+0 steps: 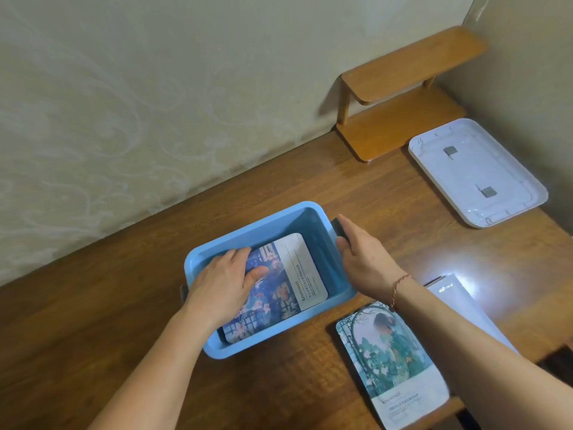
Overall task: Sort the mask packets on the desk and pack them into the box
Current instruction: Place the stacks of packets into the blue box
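Filling most of the view, a dark wooden desk (310,187) runs back to a pale wall papered with faint swirls (124,103), with a second wall closing the corner at the right. A small two-tier wooden shelf (403,97) stands in that corner against the wall, and just in front of it lies a white tray (527,193) with two small grey squares stuck to its floor.

Near the middle of the desk sits the blue box (269,226). One mask packet (297,274), printed with blue and pink flowers beside a white strip of text, lies flat on its floor. The left hand (223,287) reaches into the box and lies on this packet, fingers extended and slightly spread, thumb resting on the print. The right hand (362,252) is at the box's right end, fingers curled around the dark handle (338,226) there.

On the desk just beside the box, near the front edge, lies a second packet (393,361) showing a figure in green among white flowers. The right forearm crosses its upper corner and also covers much of a pale silvery packet (455,290) behind it, whose surface is washed out by glare so its lettering cannot be read. A red cord circles the right wrist. The box's left handle is mostly hidden behind the left hand
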`<move>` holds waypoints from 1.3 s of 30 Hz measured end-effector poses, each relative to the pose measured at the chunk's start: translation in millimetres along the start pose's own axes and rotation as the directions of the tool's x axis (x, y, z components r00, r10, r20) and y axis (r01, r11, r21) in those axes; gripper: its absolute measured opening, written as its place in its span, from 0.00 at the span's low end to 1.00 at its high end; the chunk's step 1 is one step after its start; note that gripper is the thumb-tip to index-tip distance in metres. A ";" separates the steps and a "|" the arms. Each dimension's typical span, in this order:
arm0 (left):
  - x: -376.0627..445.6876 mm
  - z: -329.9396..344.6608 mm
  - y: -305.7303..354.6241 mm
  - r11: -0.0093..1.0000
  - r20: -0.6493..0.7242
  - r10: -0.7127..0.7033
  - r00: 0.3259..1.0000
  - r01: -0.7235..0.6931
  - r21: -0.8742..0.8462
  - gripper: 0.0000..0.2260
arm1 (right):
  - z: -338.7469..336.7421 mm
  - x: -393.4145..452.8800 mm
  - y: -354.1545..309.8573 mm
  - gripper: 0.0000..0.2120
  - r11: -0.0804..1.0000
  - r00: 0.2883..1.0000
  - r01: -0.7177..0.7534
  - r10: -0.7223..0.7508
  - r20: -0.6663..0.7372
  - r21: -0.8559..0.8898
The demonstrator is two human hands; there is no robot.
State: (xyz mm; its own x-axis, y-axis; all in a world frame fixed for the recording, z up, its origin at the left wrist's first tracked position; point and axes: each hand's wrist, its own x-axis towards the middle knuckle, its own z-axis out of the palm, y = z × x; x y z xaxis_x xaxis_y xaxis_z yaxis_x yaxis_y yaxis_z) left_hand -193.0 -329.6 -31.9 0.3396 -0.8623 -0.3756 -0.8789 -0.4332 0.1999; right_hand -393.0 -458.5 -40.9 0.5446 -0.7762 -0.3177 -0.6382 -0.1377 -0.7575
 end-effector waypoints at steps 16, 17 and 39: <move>-57.6 12.8 37.4 0.753 -0.672 0.540 0.508 -0.648 0.115 0.10 | -39.7 -127.3 93.9 0.09 0.966 0.884 -0.173 0.238 -0.401 0.192; -66.5 22.3 54.3 0.616 -0.599 0.673 0.435 -0.777 0.128 0.10 | -31.8 -141.9 103.3 0.10 0.940 0.878 -0.230 0.313 -0.363 0.254; -40.6 128.0 132.9 0.881 0.293 0.013 0.956 0.128 -0.456 0.19 | 55.3 -223.9 168.0 0.12 0.279 0.598 -0.591 0.782 0.178 0.757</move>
State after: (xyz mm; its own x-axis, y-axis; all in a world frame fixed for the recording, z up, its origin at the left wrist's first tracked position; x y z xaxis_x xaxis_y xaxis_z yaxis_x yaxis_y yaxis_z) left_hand -366.5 -318.6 -105.9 0.2153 -0.7533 -0.6215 -0.5779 -0.6113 0.5407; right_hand -592.0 -273.8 -128.6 -0.0766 -0.4622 -0.8835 -0.0878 0.8858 -0.4558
